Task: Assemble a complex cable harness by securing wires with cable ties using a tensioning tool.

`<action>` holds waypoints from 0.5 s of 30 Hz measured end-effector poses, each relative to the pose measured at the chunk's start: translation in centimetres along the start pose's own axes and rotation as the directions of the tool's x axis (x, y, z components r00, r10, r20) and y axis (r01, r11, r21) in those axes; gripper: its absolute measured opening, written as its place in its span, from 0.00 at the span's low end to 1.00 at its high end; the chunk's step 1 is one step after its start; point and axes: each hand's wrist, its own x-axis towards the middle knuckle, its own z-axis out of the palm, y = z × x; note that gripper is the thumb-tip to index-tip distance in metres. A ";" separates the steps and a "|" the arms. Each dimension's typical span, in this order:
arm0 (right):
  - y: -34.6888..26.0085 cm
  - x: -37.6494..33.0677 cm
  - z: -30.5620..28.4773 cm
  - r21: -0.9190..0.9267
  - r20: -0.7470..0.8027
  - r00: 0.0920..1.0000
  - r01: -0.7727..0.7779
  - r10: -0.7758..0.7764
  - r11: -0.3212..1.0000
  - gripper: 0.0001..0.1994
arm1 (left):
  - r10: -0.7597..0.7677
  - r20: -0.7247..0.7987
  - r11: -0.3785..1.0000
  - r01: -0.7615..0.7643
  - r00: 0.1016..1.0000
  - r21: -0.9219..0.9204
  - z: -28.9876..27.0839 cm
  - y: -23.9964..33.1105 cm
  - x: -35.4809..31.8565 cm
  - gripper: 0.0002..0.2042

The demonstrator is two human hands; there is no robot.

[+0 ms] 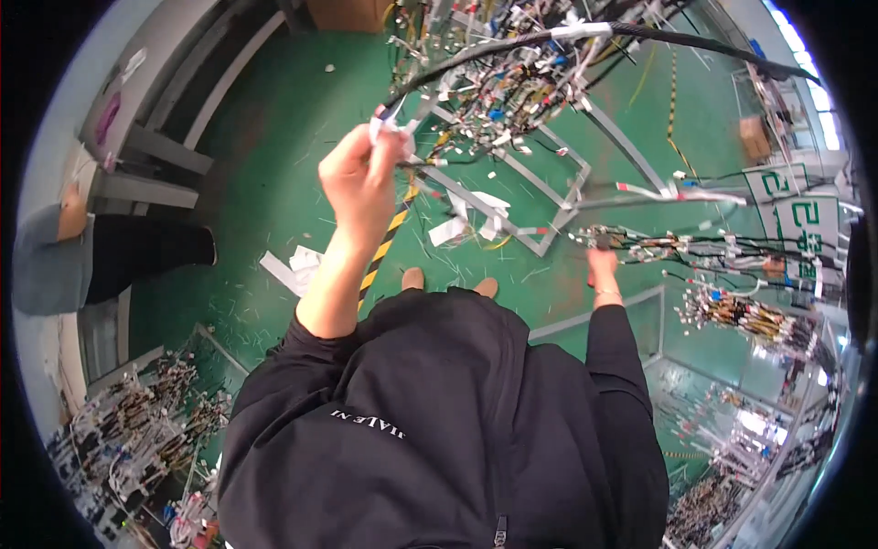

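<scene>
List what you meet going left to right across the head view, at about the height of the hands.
A nearby person's dark trouser leg → white paper scraps on the green floor → left hand pinching a white tag → grey metal frame → right hand at a wire bundle → green and white sign.

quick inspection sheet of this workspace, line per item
surface: green floor, yellow-black stripe
job's things: wire harness with white tags, black sleeved cable
clutter: paper scraps on the floor
grips: left hand pinches harness wires and a tag; right hand holds a wire bundle
cables: more harnesses lower left and right
surroundings: another person at left, metal frame
</scene>
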 end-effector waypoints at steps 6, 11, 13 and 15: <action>6.3 0.6 -3.4 0.042 0.137 0.989 -0.057 0.050 0.997 0.18 | -0.196 0.401 0.845 0.362 0.895 -0.393 -7.9 7.5 5.8 0.10; -1.9 -12.5 -6.3 0.126 -0.086 0.687 0.726 -0.722 0.676 0.21 | -0.320 0.404 0.883 0.424 0.857 -0.200 -6.7 6.4 3.0 0.05; -5.6 -16.4 -7.0 0.364 -0.096 0.539 0.801 -0.837 0.475 0.22 | -0.143 0.216 0.989 0.130 0.966 0.076 -5.4 4.8 1.3 0.07; -12.0 -20.6 -9.9 0.369 -0.206 0.322 0.900 -0.924 0.232 0.20 | -0.045 0.207 0.992 0.018 0.977 0.128 -5.3 4.6 0.9 0.09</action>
